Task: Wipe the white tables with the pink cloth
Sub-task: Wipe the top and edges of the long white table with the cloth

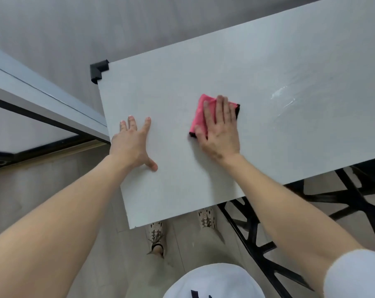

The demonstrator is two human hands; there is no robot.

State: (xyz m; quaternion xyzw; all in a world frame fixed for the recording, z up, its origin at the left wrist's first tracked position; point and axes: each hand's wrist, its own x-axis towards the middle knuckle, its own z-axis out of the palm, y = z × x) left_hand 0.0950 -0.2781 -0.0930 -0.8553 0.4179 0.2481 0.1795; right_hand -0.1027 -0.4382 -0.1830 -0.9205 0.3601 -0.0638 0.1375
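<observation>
Right hand (220, 127) flat with straight fingers pressing the folded pink cloth (200, 114) near the middle of the white table (268, 72), left hand (134, 145) at nine o'clock of it, spread wide, palm down, wet streaks (283, 96) at three o'clock

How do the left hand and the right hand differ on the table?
The left hand rests on bare table, fingers spread; the right hand presses the pink cloth, fingers together. The left hand is near the table's side edge, the right hand further in. Both lie flat.
</observation>
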